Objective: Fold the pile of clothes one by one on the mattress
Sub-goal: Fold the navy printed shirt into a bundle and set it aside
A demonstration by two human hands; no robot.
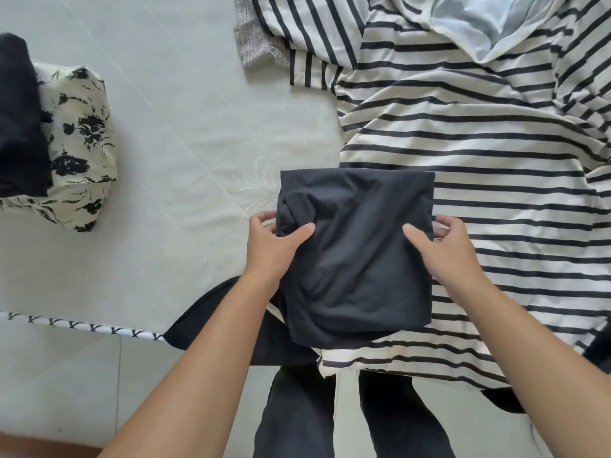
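Note:
A dark grey garment (pixel 357 252), folded into a rough square, lies partly on the white mattress (pixel 172 166) and partly on a black-and-white striped garment (pixel 479 180). My left hand (pixel 274 246) grips its left edge, thumb on top and fingers underneath. On the opposite edge my right hand (pixel 443 246) holds it the same way. The striped garment is spread out unfolded over the right half of the mattress, with a pale blue cloth (pixel 489 21) on it at the top.
At the left edge a stack of folded clothes holds a cream garment with black flower print (pixel 79 143) and a black one (pixel 20 117). A speckled grey cloth (pixel 254 44) peeks out at the top. My dark-trousered legs (pixel 297 408) stand at the mattress's front edge.

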